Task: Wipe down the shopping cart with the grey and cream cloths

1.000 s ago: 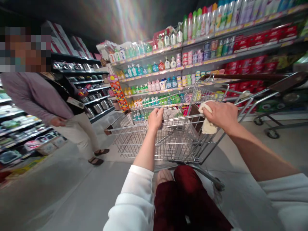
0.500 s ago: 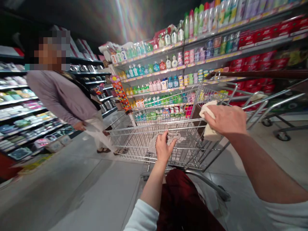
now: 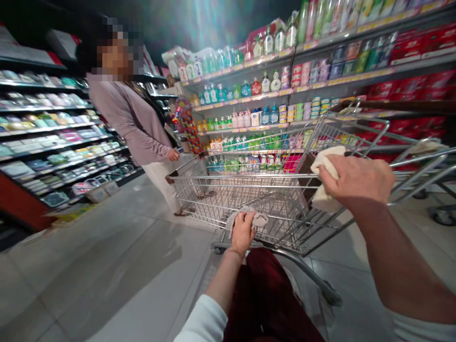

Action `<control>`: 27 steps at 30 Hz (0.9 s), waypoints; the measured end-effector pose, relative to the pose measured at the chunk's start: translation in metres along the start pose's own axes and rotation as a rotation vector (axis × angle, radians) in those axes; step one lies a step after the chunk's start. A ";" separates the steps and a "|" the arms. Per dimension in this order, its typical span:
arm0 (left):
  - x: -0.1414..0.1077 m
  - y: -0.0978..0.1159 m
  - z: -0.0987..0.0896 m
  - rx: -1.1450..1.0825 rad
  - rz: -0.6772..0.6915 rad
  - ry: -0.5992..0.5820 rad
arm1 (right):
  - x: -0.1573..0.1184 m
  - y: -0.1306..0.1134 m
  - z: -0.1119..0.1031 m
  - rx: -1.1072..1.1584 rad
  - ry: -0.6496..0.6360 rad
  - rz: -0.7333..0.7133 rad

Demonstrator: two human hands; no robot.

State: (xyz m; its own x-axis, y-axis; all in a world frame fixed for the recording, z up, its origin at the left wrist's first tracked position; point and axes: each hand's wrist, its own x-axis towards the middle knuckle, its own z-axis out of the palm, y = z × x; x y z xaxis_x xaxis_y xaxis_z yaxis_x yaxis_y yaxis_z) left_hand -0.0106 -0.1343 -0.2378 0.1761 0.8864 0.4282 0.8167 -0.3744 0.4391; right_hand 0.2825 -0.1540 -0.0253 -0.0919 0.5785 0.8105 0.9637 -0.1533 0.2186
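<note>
A metal shopping cart (image 3: 213, 202) stands sideways in front of me. My left hand (image 3: 243, 232) presses a crumpled greyish cloth (image 3: 261, 219) against the cart's near wire side, its fingers curled over the fabric. Higher up on the right, my right hand (image 3: 359, 183) is closed around a cream cloth (image 3: 326, 199) at the cart's upper rail, near the handle end. Part of that cloth hangs down below the fingers. My palm hides the spot where it meets the rail.
A person in a mauve top (image 3: 131, 114) stands by the cart's far left end. Shelves of bottles (image 3: 245, 118) run behind the cart. Another cart's wheel (image 3: 443, 214) shows at right. More stocked shelves (image 3: 64, 137) line the left, above a tiled floor (image 3: 117, 266).
My left hand has moved lower along the cart's side and its fingers have closed over the cloth. The right hand keeps its cloth. The person's arm has come up and the view has shifted.
</note>
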 end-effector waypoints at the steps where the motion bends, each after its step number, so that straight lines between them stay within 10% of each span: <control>1: -0.001 0.000 -0.001 -0.002 -0.006 0.020 | 0.000 -0.001 0.001 -0.002 0.011 0.001; 9: 0.049 0.037 -0.076 0.012 -0.063 0.563 | -0.001 -0.003 0.002 0.011 0.066 -0.012; 12: 0.079 0.047 -0.095 0.017 0.003 0.573 | -0.001 -0.004 0.003 -0.010 0.122 -0.018; 22: 0.018 -0.022 0.022 -0.101 -0.127 0.292 | 0.000 -0.003 0.012 -0.037 0.335 -0.072; 27: -0.011 -0.050 0.047 -0.098 -0.271 0.105 | 0.000 -0.003 0.012 -0.033 0.360 -0.085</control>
State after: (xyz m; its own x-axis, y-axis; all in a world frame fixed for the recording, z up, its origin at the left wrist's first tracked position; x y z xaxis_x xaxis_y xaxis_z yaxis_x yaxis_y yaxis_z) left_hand -0.0276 -0.1127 -0.3020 -0.1028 0.9266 0.3618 0.7683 -0.1571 0.6205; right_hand 0.2823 -0.1440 -0.0327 -0.2589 0.2721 0.9268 0.9408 -0.1460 0.3057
